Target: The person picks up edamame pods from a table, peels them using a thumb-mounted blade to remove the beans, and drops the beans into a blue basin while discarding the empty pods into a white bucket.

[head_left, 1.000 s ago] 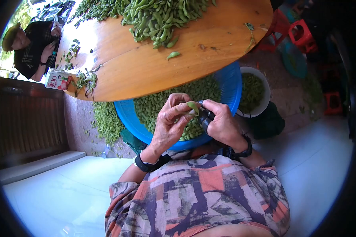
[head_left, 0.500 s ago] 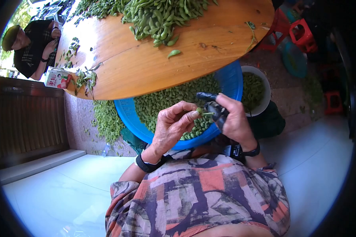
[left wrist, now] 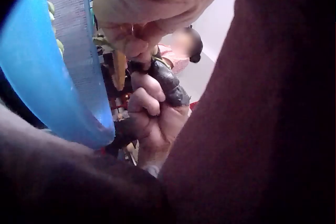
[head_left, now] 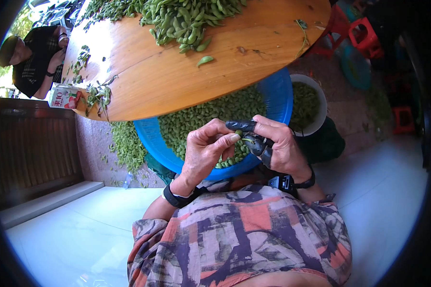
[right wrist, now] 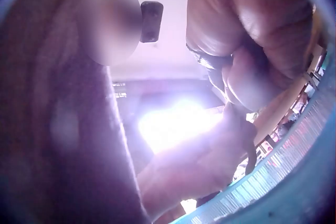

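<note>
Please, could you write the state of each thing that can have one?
Left hand: pinching a green pod.
Right hand: beside that pod, partly black-covered; grip unclear.
Blue tub: holding many green pods.
White bowl: holding green pieces.
Wooden table: bearing heaped pods, scattered leaves.
Loose pod: lying apart from the heap.
Carton: at the table's edge.

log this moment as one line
left hand: pinches green pod | right hand: black-covered fingers near it | below: blue basket holding pods

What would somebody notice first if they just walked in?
Probably the big blue basin of green beans, partly hidden by the wooden table. Over it, the left hand pinches a green pod beside the right hand with its black finger coverings. A pod heap lies on the table.
</note>
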{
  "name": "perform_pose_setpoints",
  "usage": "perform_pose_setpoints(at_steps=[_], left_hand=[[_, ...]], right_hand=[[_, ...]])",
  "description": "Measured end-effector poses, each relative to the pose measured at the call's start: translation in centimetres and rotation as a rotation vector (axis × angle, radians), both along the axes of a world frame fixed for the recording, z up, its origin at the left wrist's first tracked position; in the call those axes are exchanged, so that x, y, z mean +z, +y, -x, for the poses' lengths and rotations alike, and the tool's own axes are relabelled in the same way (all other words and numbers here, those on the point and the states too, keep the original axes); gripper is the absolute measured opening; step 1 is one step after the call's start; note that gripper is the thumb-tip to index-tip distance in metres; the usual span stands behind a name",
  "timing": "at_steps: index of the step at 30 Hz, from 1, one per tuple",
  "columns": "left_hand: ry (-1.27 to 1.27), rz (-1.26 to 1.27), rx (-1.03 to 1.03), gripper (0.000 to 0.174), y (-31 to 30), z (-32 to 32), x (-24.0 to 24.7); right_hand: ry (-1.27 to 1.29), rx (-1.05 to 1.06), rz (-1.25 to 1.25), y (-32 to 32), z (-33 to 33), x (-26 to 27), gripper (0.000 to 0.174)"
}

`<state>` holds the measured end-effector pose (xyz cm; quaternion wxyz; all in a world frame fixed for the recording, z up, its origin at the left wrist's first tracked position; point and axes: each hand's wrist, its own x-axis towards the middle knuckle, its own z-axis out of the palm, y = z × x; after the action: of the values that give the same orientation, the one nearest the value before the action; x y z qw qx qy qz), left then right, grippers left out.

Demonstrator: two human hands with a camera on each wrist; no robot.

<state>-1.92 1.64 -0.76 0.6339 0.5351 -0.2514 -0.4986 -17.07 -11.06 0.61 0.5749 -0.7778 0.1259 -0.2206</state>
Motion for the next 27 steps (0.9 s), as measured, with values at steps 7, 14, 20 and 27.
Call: perform_pose_setpoints(at_steps=[7, 14, 20, 27], left_hand=[[0.141, -0.019, 0.004, 0.006, 0.1, -0.1, 0.2], [0.447, -0.066, -0.123, 0.006, 0.7, -1.1, -0.4], [-0.678, 0.019, -0.116, 0.005, 1.1, -2.4, -0.2], [-1.069, -0.028, -0.037, 0.011, 1.3, -2.2, -0.5]], right_hand=[[0.003, -0.029, -0.018, 0.2, -0.3, -0.2, 0.037], [-0.077, -0.034, 0.045, 1.0, -1.2, -0.9, 0.031], [0.074, -0.162, 0.281, 0.0, -0.9, 0.2, 0.04], [0.082, -0.278, 0.231, -1.1, 0.0, -0.6, 0.044]])
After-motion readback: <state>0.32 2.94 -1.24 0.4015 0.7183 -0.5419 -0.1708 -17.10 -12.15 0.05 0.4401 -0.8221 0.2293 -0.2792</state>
